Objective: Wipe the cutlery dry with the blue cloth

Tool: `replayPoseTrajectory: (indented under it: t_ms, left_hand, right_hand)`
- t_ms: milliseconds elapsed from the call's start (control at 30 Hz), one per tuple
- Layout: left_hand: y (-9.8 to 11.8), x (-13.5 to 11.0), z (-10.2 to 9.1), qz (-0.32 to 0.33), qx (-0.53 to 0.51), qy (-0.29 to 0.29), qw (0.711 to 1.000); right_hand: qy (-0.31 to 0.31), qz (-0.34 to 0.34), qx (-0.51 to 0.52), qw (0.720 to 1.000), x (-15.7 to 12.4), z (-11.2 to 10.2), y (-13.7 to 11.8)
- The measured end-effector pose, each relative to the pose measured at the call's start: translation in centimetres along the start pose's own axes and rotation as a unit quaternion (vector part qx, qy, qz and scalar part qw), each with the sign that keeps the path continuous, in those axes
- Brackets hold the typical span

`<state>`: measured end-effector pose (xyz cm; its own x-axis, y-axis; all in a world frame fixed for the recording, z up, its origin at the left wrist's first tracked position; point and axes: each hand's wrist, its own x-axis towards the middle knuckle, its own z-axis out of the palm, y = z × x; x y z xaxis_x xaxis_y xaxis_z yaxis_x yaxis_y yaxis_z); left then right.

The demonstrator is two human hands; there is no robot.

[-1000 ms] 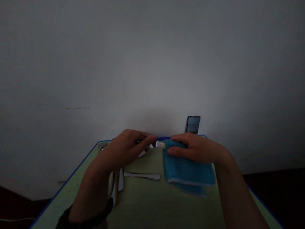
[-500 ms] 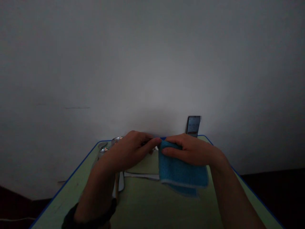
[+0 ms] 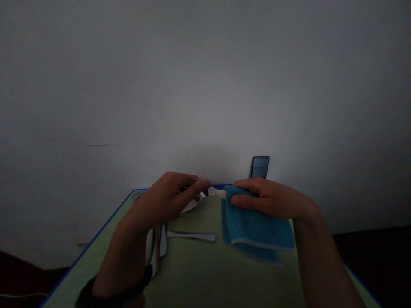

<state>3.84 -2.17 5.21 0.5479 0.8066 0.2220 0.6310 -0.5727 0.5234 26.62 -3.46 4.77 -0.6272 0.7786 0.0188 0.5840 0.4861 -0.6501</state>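
Note:
My left hand (image 3: 180, 194) is closed around one end of a slim utensil (image 3: 212, 191), shiny near my fingers and paler toward the cloth. Its head is hidden in that hand, so its exact kind cannot be told. The utensil's other end runs into a folded blue cloth (image 3: 257, 226) with a pale edge. My right hand (image 3: 260, 196) pinches the cloth around it, thumb in front, and the lower part of the cloth hangs over the table. Under the left hand, a white round rim (image 3: 192, 205) shows in part.
On the green table (image 3: 231, 278) with its blue edge lies a metal utensil handle (image 3: 192, 236). Several more utensils, one a wooden stick (image 3: 157, 250), lie beside my left forearm. A phone (image 3: 260, 167) leans on the wall (image 3: 205, 85) behind the table.
My right hand and the cloth have moved right, away from my left hand, which has shifted slightly left. More of the utensil now shows between them.

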Motion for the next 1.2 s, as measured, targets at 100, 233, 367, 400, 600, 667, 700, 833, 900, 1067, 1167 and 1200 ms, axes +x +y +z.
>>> replayPoseTrajectory:
  t_ms: [100, 233, 367, 400, 600, 667, 700, 833, 900, 1067, 1167, 1200]
  left_hand:
    - [-0.4, 0.1, 0.3, -0.008, -0.052, 0.011, 0.999]
    - [-0.8, 0.2, 0.8, -0.047, -0.156, -0.004, 0.987]
    - [-0.4, 0.2, 0.8, -0.074, -0.17, -0.002, 0.983]
    - [-0.3, 0.2, 0.7, -0.071, -0.171, -0.002, 0.983]
    - [-0.7, 0.0, 0.4, -0.017, -0.217, -0.043, 0.975]
    - [-0.8, 0.0, 0.4, -0.015, -0.209, -0.046, 0.977]
    - [-0.8, 0.0, 0.3, -0.017, -0.203, -0.047, 0.978]
    - [-0.1, 0.0, 0.3, -0.03, -0.182, -0.067, 0.981]
    - [0.5, 0.0, 0.4, -0.032, -0.166, -0.081, 0.982]
    - [1.2, 0.1, 0.9, -0.027, -0.118, -0.102, 0.987]
    - [1.1, 0.1, 1.1, -0.023, -0.098, -0.096, 0.99]
    - [1.1, 0.1, 1.1, -0.022, -0.091, -0.094, 0.991]
  right_hand:
    - [0.02, -0.005, -0.013, 1.0, 0.0, -0.1, 0.1]
    - [0.15, -0.032, -0.08, 0.985, 0.5, 0.0, 0.8]
    - [0.21, -0.041, -0.129, 0.968, 1.1, 0.1, 1.2]
    - [0.204, -0.038, -0.125, 0.97, 1.2, 0.2, 1.1]
    - [0.074, -0.013, -0.051, 0.996, 0.9, 0.4, 0.4]
    - [0.067, -0.023, -0.049, 0.996, 0.8, 0.5, 0.3]
    - [0.066, -0.026, -0.05, 0.996, 0.8, 0.5, 0.3]
    - [0.043, -0.04, -0.041, 0.997, 1.0, 0.7, 0.2]
    - [0.027, -0.056, -0.033, 0.998, 1.1, 0.8, 0.0]
    - [0.018, -0.061, -0.055, 0.996, 1.0, 0.9, -0.4]
    - [0.028, -0.055, -0.071, 0.996, 1.0, 1.0, -0.5]
    - [0.03, -0.055, -0.075, 0.995, 1.0, 1.0, -0.5]
